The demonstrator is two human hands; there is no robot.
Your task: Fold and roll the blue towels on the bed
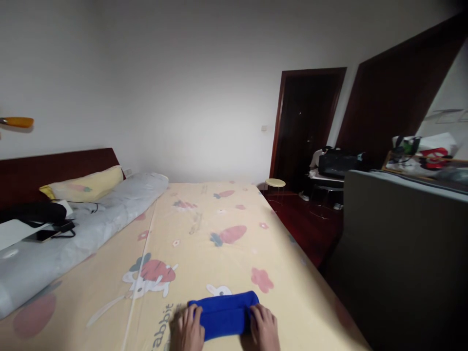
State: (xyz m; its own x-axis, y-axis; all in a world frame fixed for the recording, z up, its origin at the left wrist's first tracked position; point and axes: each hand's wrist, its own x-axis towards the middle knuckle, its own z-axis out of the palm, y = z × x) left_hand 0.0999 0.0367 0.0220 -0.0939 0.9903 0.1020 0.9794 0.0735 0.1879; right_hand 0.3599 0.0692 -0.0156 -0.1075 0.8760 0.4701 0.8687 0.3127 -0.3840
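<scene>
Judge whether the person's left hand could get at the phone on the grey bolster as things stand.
Probably not without leaning: the left hand rests on the blue cloth, while the phone lies far up the bed on the grey bolster. Nothing blocks the way.

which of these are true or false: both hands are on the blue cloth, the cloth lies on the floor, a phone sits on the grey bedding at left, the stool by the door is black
1. Both hands are on the blue cloth: true. The left hand presses its left end and the right hand its right end; the blue cloth lies folded between them.
2. The cloth lies on the floor: false. It lies on the yellow bedsheet.
3. A phone sits on the grey bedding at left: true, the phone lies on the grey bedding.
4. The stool by the door is black: false. The stool has a pale top.
</scene>
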